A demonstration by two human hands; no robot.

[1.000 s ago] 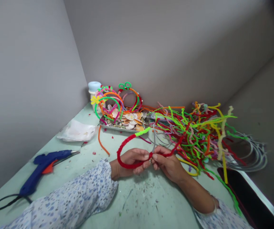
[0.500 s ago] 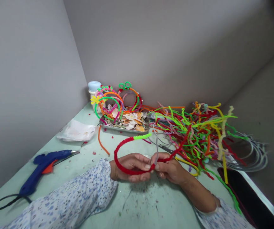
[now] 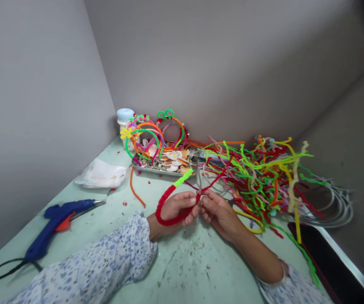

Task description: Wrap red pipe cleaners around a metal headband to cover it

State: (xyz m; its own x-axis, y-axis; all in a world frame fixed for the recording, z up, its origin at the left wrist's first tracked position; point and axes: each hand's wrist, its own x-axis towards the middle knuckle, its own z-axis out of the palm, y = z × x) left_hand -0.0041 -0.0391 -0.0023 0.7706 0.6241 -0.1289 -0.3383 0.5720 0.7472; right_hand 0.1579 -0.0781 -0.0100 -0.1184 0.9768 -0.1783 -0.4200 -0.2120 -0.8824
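While left hand (image 3: 175, 206) pinches red-green band (image 3: 159, 209) | right hand (image 3: 221, 214) just beside pinch

Red hoop (image 3: 162, 204) tipped lime green, white sleeves (image 3: 106, 261) speckled blue, navy glue gun (image 3: 50, 230) with orange trigger (image 3: 64, 223), mint-green table (image 3: 226, 270)

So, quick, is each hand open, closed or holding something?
Left hand: closed, pinching the red fuzzy band.
Right hand: curled close beside it; whether it grips anything cannot be told.
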